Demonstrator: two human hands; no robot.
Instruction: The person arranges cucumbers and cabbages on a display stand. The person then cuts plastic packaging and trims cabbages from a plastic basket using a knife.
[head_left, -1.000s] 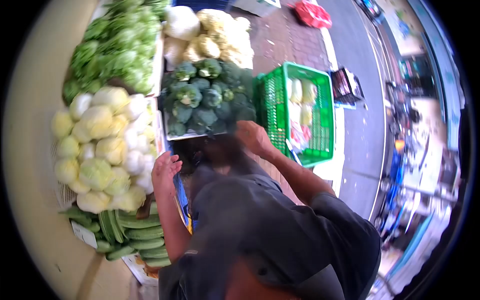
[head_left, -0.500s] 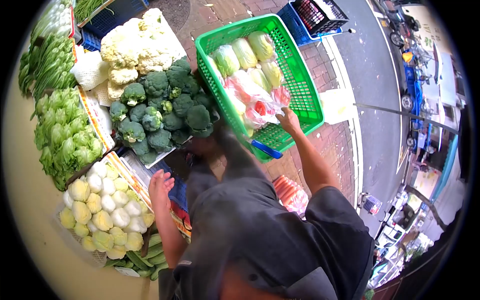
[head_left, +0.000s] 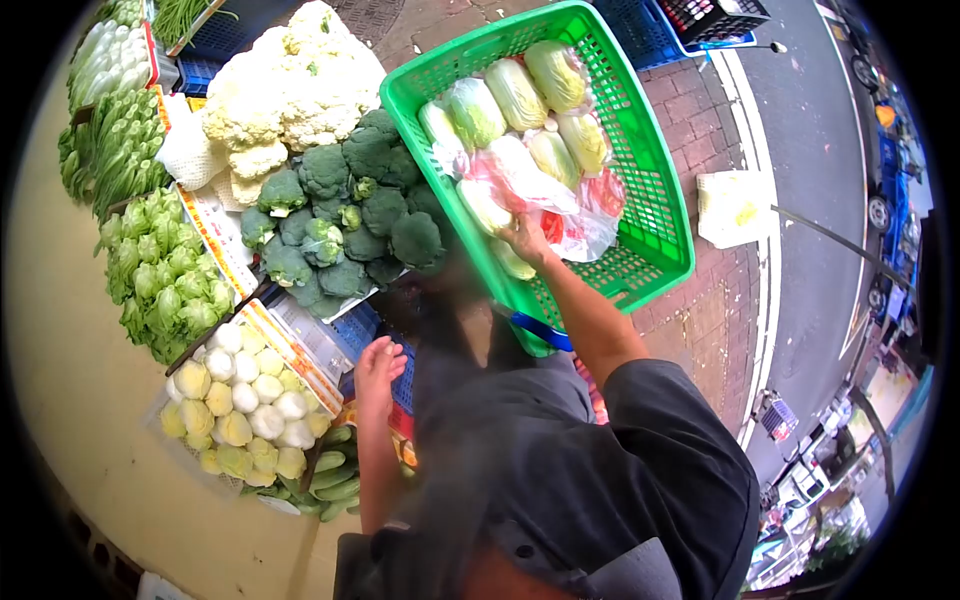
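My right hand (head_left: 525, 238) reaches into a green plastic basket (head_left: 668, 262), its fingers curled on a thin clear plastic bag (head_left: 585, 228) with red print. Several napa cabbages (head_left: 518, 95), some in clear wrapping, lie in the basket beside and under the bag. The fingertips are partly hidden by the hand itself. My left hand (head_left: 378, 365) hovers with fingers stretched out, holding nothing, between the small pale cabbages and my body. A blue handle-like piece (head_left: 540, 330) shows at the basket's near edge.
Broccoli (head_left: 325, 220) and cauliflower (head_left: 295, 85) are piled left of the basket. Leafy greens (head_left: 165, 275), pale cabbages (head_left: 245, 395) and green gourds (head_left: 335, 475) stand further left. A white block-like object (head_left: 735, 208) sits by the road. Blue and black crates (head_left: 645, 35) stand beyond.
My right hand has moved left across the basket to the bag's near left end. The bag now spreads out to the right of it. My left hand stays raised. The view has shifted.
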